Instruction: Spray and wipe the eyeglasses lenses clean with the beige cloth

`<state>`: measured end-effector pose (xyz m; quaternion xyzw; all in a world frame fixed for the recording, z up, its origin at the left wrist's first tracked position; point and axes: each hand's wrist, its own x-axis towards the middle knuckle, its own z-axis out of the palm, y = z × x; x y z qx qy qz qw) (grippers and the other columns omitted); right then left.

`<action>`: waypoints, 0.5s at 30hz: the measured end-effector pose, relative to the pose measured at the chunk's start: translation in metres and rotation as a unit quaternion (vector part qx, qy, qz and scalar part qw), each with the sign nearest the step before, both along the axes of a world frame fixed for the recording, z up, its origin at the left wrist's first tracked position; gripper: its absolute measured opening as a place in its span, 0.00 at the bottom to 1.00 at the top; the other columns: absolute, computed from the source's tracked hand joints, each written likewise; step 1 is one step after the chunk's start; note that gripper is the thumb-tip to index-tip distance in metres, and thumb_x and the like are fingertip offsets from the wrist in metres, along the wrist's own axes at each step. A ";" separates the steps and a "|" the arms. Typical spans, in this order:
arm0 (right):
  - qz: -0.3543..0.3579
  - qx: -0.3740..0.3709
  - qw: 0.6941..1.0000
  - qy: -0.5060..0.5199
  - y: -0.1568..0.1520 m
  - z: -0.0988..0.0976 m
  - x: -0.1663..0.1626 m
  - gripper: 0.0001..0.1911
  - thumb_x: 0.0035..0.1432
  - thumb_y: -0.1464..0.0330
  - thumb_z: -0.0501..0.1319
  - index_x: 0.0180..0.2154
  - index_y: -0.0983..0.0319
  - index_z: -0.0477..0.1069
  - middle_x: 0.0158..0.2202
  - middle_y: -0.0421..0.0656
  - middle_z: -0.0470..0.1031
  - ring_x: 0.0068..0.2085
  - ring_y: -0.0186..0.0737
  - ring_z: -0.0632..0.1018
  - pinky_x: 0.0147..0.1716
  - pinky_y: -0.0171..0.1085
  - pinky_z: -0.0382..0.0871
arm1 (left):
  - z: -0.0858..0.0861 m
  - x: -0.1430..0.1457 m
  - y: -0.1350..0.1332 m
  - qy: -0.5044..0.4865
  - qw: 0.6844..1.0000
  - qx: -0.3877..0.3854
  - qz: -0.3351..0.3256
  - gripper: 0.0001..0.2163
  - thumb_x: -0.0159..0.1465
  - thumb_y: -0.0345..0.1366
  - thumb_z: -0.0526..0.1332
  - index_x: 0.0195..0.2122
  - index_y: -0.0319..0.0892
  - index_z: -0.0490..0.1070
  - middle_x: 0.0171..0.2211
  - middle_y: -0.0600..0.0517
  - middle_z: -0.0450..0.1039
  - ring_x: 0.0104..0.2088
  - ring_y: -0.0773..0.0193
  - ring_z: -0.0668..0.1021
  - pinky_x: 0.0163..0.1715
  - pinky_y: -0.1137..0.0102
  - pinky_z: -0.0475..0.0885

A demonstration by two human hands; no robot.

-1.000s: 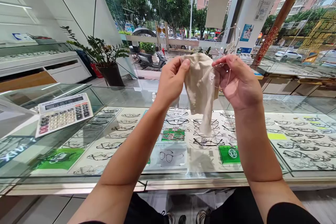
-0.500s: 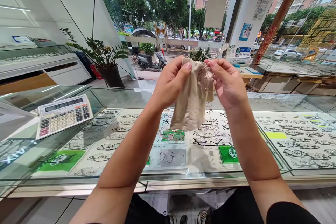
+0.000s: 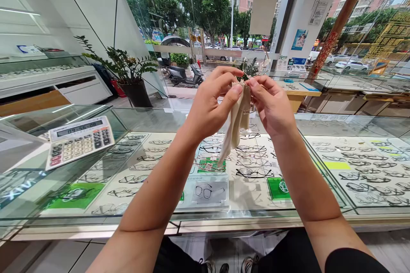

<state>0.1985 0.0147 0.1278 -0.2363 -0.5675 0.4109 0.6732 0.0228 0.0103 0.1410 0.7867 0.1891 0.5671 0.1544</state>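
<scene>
Glass-topped display bench [image 3: 96,211] full of spectacle frames runs before a shop window onto a street. Above it, the left hand [image 3: 208,108] and right hand [image 3: 272,106] have drawn together. The beige cloth [image 3: 235,130], spread open a second ago, is now pinched by the left hand around a lens of the thin-rimmed glasses [image 3: 250,110], which the right hand grips, so the wiping looks under way.

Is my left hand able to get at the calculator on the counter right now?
Likely yes, once freed: the calculator lies uncovered on the glass counter, on that side. But the left hand is pinching the cloth against the glasses.
</scene>
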 end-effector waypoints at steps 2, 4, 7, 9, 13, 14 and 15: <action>-0.007 0.012 1.000 0.013 0.002 -0.001 -0.001 0.18 0.52 0.52 0.79 0.36 0.52 0.79 0.36 0.36 0.80 0.39 0.36 0.80 0.45 0.38 0.78 | -0.002 0.002 0.000 -0.028 0.999 -0.010 -0.013 0.21 0.76 0.55 0.57 0.34 0.46 0.77 0.53 0.43 0.77 0.57 0.50 0.78 0.52 0.57 0.77; -0.016 0.018 0.999 0.021 0.003 -0.001 -0.001 0.17 0.53 0.52 0.79 0.36 0.52 0.79 0.37 0.36 0.81 0.40 0.36 0.81 0.45 0.39 0.79 | -0.005 0.006 0.002 -0.062 0.997 -0.026 -0.029 0.24 0.77 0.57 0.54 0.34 0.45 0.77 0.51 0.43 0.77 0.53 0.52 0.79 0.48 0.60 0.78; -0.023 0.021 0.999 0.022 0.002 -0.001 -0.002 0.17 0.54 0.51 0.78 0.37 0.52 0.79 0.39 0.37 0.82 0.43 0.38 0.82 0.46 0.40 0.80 | -0.009 0.013 0.006 -0.111 0.992 -0.054 -0.034 0.18 0.72 0.55 0.64 0.38 0.46 0.76 0.47 0.46 0.78 0.46 0.58 0.80 0.44 0.65 0.78; -0.017 0.021 0.999 0.023 0.000 0.000 -0.003 0.17 0.53 0.51 0.78 0.36 0.53 0.78 0.39 0.38 0.82 0.44 0.40 0.83 0.46 0.40 0.81 | -0.011 0.017 0.010 -0.128 0.986 -0.093 -0.046 0.18 0.65 0.54 0.73 0.42 0.46 0.75 0.44 0.48 0.78 0.42 0.61 0.79 0.41 0.68 0.77; 0.001 0.026 0.999 0.035 -0.003 0.002 -0.006 0.17 0.52 0.53 0.79 0.34 0.53 0.78 0.39 0.38 0.83 0.44 0.40 0.83 0.47 0.42 0.82 | -0.012 0.019 0.017 -0.099 0.966 -0.201 -0.125 0.24 0.58 0.58 0.77 0.38 0.43 0.75 0.35 0.51 0.77 0.34 0.65 0.77 0.35 0.70 0.73; 0.004 0.029 0.999 0.038 -0.003 0.002 -0.006 0.17 0.52 0.53 0.79 0.34 0.53 0.78 0.40 0.38 0.83 0.44 0.40 0.83 0.48 0.42 0.82 | -0.013 0.019 0.018 -0.085 0.961 -0.221 -0.142 0.24 0.59 0.59 0.76 0.36 0.42 0.75 0.33 0.51 0.76 0.33 0.65 0.76 0.34 0.70 0.71; 0.006 0.030 0.999 0.041 -0.003 0.002 -0.006 0.16 0.52 0.53 0.79 0.34 0.53 0.78 0.40 0.38 0.83 0.45 0.40 0.83 0.48 0.42 0.82 | -0.013 0.018 0.019 -0.074 0.956 -0.237 -0.154 0.24 0.59 0.59 0.76 0.34 0.41 0.75 0.31 0.52 0.75 0.31 0.66 0.74 0.32 0.71 0.70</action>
